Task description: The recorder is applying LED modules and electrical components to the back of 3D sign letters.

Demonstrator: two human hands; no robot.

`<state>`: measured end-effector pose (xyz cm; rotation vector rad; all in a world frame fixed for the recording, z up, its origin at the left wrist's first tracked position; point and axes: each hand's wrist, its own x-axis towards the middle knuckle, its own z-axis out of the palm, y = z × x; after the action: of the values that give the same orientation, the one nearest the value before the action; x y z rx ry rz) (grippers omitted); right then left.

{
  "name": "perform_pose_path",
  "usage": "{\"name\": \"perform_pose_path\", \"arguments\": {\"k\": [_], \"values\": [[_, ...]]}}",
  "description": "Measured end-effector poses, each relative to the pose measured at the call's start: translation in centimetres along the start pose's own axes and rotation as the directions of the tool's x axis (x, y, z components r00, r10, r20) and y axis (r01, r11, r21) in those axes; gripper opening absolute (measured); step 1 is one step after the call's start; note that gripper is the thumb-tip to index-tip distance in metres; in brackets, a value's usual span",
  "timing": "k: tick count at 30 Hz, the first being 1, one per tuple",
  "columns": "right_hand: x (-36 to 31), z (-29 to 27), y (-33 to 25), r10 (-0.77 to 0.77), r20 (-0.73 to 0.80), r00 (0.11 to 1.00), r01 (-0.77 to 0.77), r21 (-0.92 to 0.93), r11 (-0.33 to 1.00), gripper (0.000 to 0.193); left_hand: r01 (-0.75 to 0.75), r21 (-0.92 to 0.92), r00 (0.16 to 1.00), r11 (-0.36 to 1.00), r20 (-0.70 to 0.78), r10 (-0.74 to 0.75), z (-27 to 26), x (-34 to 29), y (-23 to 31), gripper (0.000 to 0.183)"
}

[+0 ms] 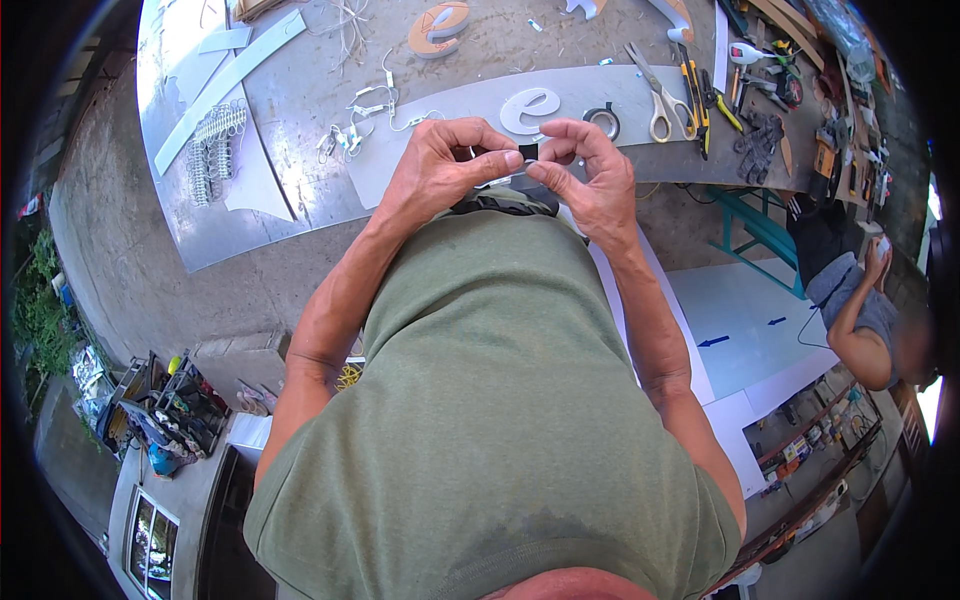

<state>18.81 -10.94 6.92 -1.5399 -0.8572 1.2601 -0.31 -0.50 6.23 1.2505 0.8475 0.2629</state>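
My left hand [445,165] and my right hand [597,180] meet above the near edge of the table, fingertips almost touching. A short strip of black tape [528,152] spans the gap, pinched between the left thumb and fingers. The right thumb and forefinger close on its other end, where a thin white wire partly shows; the fingers hide how the two join. Just beyond the hands lies a white letter-shaped piece [530,108]. Beside it sits a tape roll [602,122]. To the left, small white light modules on wires [368,108] lie loosely.
Scissors [660,103], yellow-black cutters [694,98] and a dark glove [762,145] lie to the right. An orange-faced letter [438,30] is farther back. Coiled module strings [213,150] rest at left. Another person [850,300] is at far right, near a white panel [735,325].
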Motion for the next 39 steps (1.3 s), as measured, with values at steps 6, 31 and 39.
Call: {"name": "perform_pose_path", "arguments": {"k": [6, 31, 39], "values": [[0.1, 0.2, 0.8, -0.422, 0.003, 0.906, 0.404, -0.301, 0.864, 0.023, 0.06, -0.241, 0.998, 0.969, -0.012, -0.065, 0.1, 0.0, 0.4, 0.014], [1.0, 0.8, 0.0, -0.664, 0.269, 0.698, 0.637, -0.657, 0.403, 0.022, -0.399, 0.371, 0.863, 0.838, -0.157, 0.48, 1.5, 0.1, -0.7, 0.011], [0.7, 0.1, -0.2, -0.391, 0.281, 0.877, 0.48, -0.565, 0.671, 0.012, -0.477, 0.579, 0.8, 0.661, -0.027, 0.6, 1.4, 0.2, -0.9, 0.017]]}}
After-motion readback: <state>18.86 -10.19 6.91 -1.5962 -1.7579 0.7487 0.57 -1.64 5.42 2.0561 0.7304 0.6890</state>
